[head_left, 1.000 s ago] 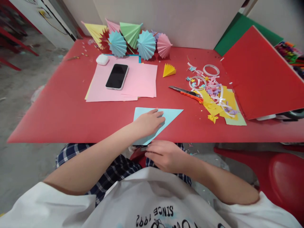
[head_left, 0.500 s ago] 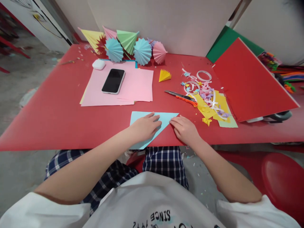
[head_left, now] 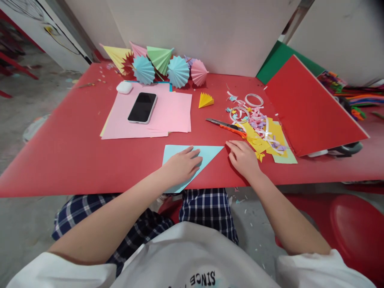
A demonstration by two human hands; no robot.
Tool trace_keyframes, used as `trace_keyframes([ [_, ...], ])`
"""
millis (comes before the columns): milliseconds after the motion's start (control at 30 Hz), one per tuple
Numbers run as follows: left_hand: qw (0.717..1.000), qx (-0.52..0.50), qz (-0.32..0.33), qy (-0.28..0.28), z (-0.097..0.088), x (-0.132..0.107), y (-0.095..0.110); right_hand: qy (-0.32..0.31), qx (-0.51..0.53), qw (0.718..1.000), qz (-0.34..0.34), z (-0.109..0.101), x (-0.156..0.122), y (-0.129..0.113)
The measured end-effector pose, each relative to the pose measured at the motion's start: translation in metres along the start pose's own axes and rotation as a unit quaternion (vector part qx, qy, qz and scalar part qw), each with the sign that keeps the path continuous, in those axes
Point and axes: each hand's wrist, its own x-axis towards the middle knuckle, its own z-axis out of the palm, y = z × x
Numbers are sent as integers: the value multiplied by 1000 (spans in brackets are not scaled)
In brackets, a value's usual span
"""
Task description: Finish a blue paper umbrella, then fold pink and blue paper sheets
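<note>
A light blue sheet of paper [head_left: 207,154], folded along a slanting edge, lies at the front edge of the red table. Spread flat on top of it, my left hand [head_left: 183,165] presses it down. Just past the paper's right-hand tip, my right hand [head_left: 243,158] rests on the table with fingers stretched out and nothing held. Beyond that hand lies an orange utility knife [head_left: 235,129] alongside scissors [head_left: 217,121]. Yellow paper scraps [head_left: 255,138] sit right beside my right hand.
Pink sheets [head_left: 177,112] carry a phone [head_left: 143,108] and a white case [head_left: 124,87]. Folded paper umbrellas [head_left: 178,72] line the wall. A small yellow pleated fan [head_left: 205,100], tape rolls [head_left: 254,100] and a leaning red board [head_left: 315,108] stand farther back and right.
My right hand has slid right, off the paper's tip onto the table. My left hand stays on the blue paper. The view has tilted slightly.
</note>
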Motion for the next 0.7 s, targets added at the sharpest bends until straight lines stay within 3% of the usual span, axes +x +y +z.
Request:
trace_keyframes([
  [367,1000,-17,-7,18,0,9,-8,-9,35,999,-11,2,2,-9],
  [700,999,-28,-12,43,6,29,-20,-30,63,987,-143,10,8,-39],
])
